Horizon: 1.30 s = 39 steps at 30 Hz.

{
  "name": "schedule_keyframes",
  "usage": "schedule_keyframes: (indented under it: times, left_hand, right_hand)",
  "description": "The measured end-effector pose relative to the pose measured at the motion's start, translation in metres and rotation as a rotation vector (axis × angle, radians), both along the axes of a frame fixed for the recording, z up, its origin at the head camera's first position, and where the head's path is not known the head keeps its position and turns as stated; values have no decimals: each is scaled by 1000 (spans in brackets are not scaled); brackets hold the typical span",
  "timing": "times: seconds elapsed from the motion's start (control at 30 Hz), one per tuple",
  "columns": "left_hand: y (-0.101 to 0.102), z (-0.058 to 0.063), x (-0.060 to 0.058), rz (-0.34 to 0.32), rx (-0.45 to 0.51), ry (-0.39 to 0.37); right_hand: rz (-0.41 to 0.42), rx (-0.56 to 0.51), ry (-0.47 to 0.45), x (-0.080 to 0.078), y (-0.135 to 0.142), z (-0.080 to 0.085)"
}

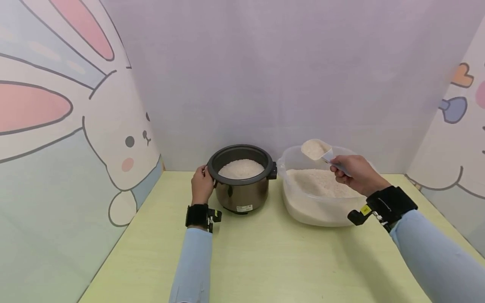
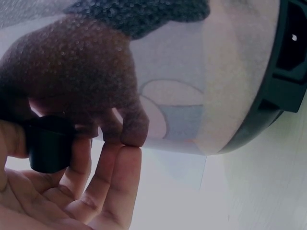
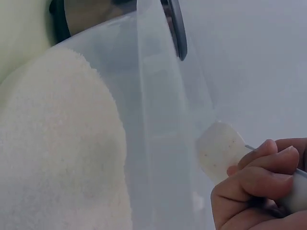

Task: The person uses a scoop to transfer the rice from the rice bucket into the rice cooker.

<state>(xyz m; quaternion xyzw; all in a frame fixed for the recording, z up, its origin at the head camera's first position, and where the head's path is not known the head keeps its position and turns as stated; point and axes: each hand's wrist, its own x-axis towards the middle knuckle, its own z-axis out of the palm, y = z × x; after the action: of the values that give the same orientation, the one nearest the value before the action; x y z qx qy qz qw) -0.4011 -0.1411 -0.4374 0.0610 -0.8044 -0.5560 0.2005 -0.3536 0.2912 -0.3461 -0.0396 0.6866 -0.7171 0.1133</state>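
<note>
In the head view, a brown rice cooker (image 1: 242,195) with a dark rim stands lidless near the back wall, with white rice (image 1: 242,169) inside. My left hand (image 1: 202,185) holds its left side; the left wrist view shows the fingers and thumb around a black side handle (image 2: 50,143), fingertips against the shiny body. My right hand (image 1: 356,173) grips the grey handle of a scoop (image 1: 316,150) heaped with rice. That scoop hangs above a translucent plastic tub (image 1: 303,210), whose rice bed (image 3: 62,143) slopes in the right wrist view.
Cooker and tub stand side by side on a pale yellow-green table (image 1: 250,261). A plain light wall (image 1: 242,84) rises behind them. Panels with cartoon drawings, one a rabbit (image 1: 113,139), flank the table on both sides.
</note>
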Motion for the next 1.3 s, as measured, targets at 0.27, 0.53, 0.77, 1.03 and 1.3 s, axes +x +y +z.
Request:
schedule_keyframes:
  times: [0.27, 0.53, 0.77, 1.03, 1.3]
  left_hand:
    - [0, 0, -1, 5, -4, 0]
    - [3, -1, -2, -14, -11, 8]
    - [5, -4, -3, -5, -1, 13]
    - [6, -3, -3, -6, -1, 30]
    - [6, -4, -3, -3, -9, 31]
  right_hand:
    - [-90, -101, 78, 4, -34, 17]
    - [-142, -103, 158, 1, -66, 27]
    - [-110, 7, 202, -2, -88, 35]
    - [-56, 110, 254, -8, -109, 45]
    - [-87, 245, 301, -13, -130, 49]
